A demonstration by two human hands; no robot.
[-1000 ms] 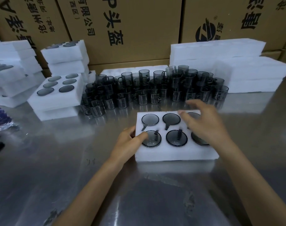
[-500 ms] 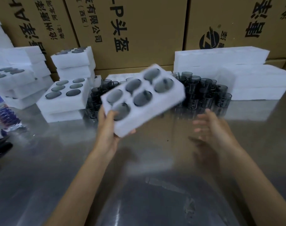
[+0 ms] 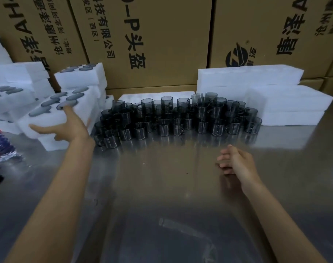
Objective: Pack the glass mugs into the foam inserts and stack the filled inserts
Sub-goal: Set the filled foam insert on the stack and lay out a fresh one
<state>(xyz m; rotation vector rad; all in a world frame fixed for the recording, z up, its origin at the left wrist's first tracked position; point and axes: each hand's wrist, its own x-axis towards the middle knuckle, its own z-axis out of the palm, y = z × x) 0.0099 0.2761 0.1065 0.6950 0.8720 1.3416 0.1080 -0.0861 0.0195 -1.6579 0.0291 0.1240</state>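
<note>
Left hand [image 3: 70,126] spread, fingers straight on filled insert [image 3: 53,112] | white foam, six dark mugs

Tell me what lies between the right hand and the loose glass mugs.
Only bare, reflective metal tabletop separates the right hand from the loose glass mugs, as the head view shows.

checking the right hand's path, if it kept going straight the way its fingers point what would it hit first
The right hand points left across the bare metal table; nothing lies close in that line. The left forearm looks like the first thing, though depth is unclear.
</note>
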